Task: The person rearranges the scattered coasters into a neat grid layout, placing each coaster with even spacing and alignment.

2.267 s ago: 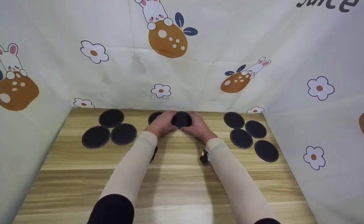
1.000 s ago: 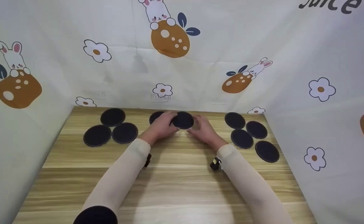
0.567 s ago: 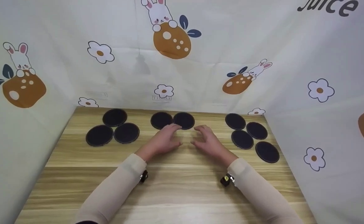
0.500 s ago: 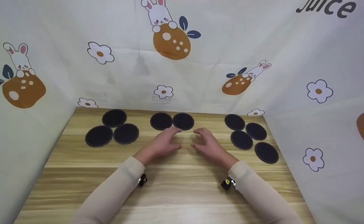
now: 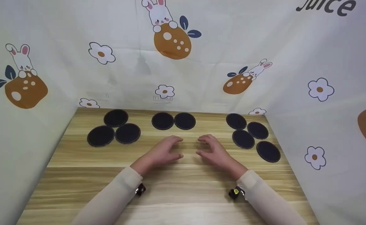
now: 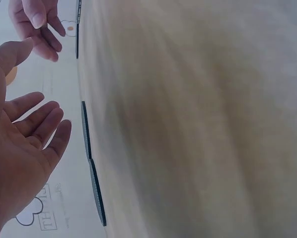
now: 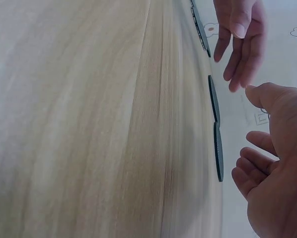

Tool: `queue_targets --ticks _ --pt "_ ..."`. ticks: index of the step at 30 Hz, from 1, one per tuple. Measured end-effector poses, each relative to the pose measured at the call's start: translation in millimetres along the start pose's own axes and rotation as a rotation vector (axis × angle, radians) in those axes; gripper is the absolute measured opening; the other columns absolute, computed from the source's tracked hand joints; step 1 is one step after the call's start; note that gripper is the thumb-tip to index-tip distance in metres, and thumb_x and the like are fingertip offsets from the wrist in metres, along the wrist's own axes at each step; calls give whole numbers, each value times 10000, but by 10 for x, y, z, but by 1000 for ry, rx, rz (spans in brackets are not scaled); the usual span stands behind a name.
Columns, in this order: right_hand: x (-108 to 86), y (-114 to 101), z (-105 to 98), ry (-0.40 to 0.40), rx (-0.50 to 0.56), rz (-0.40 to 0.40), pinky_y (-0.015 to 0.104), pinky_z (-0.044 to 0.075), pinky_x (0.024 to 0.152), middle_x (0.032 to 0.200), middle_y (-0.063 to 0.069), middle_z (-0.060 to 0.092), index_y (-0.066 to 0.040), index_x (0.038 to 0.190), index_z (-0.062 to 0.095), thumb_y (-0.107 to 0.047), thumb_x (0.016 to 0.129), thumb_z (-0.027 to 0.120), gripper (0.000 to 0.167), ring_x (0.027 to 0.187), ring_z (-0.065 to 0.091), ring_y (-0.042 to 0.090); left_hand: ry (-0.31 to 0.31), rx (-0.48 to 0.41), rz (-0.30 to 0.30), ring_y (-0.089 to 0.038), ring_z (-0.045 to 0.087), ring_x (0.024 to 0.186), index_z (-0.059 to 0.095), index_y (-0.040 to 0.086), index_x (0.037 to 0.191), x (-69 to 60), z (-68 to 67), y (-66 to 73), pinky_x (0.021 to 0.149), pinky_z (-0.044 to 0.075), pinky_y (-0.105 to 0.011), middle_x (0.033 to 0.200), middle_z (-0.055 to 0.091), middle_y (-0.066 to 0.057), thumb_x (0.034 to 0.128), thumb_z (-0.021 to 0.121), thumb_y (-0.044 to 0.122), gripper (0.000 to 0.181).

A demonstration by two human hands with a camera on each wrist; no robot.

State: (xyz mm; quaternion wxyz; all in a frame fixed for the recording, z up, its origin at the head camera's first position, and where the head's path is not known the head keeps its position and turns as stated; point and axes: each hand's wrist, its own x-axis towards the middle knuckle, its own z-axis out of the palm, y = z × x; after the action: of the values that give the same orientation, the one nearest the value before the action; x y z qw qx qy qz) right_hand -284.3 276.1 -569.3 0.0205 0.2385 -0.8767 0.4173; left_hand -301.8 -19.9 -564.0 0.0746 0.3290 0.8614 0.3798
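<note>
Your left hand [image 5: 162, 152] and right hand [image 5: 217, 153] are above the table [image 5: 183, 193], palms facing, gap between. Left: thumb and fingers well spread, slightly bent, holding nothing. Right: same, thumb away from fingers, holding nothing. Nearest your hands, two black discs lie flat side by side at the middle of the table's back edge: left disc [image 5: 162, 121] and right disc [image 5: 185, 121], both clear of your fingertips. Three discs [image 5: 116, 117] cluster by the back left corner. Four discs [image 5: 258, 130] sit toward the back right corner, frontmost close to the right edge. Printed cloth [image 5: 208, 78] walls the back and sides. You've pale sleeves [image 5: 107, 200], small black device [image 5: 140, 189] at each wrist.
</note>
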Motion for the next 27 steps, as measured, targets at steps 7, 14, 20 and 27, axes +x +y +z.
queue_targets --ticks 7,14,20,27 --pt "-26 -5 -35 20 10 1 557 476 1175 1413 152 646 60 1381 672 -144 978 860 489 1368 585 359 -13 -12 0 -358 538 1475 570 4 1561 39 55 15 1259 408 -527 1580 575 -180 1017 803 303 663" --pt "-82 63 -127 54 -6 40 602 498 1139 1389 243 651 63 1396 649 -138 985 847 498 1320 597 415 -4 -34 40 -358 610 1385 582 3 1540 216 163 66 1202 474 -518 1517 609 -159 1017 812 255 625" --pt "-181 187 -333 134 -110 137 590 462 1172 1427 230 647 42 1439 643 -206 990 853 555 1344 587 414 10 -35 92 -361 628 1356 605 -18 1505 514 324 209 1181 495 -498 1475 626 -167 1010 804 231 589" --pt "-345 397 -666 267 -212 283 580 411 1217 1451 256 615 57 1464 619 -280 996 849 621 1401 536 435 11 -68 96 -371 633 1356 614 2 1500 893 563 409 1164 512 -449 1463 623 -172 1009 804 185 558"
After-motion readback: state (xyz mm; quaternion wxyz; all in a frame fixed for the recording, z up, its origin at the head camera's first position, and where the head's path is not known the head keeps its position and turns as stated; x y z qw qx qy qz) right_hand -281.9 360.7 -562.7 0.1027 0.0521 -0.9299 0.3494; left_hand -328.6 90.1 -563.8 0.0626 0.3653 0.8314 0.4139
